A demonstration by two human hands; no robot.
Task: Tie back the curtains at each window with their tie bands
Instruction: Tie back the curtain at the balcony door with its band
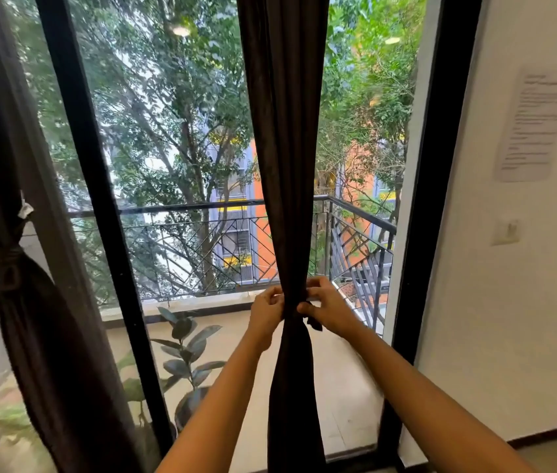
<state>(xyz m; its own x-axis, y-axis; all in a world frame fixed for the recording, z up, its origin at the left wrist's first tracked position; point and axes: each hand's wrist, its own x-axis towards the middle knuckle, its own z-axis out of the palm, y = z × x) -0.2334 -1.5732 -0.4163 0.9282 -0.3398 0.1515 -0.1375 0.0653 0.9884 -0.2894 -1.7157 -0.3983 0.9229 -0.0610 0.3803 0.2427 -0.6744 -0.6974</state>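
A dark brown curtain (287, 165) hangs gathered in front of the glass door, cinched narrow at about waist height. My left hand (266, 307) grips the gathered cloth from the left. My right hand (324, 307) pinches the dark tie band (312, 320) on the right side, where a short loose end sticks out below my thumb. A second dark curtain (31, 302) at the far left is held together by its own tie band (9, 271) in a knot.
Black door frames (99, 199) stand left and right of the glass. Beyond the glass are a balcony railing (202, 206) and a potted plant (184, 353). A white wall (509, 302) with a paper notice (533, 128) and a switch (505, 232) is on the right.
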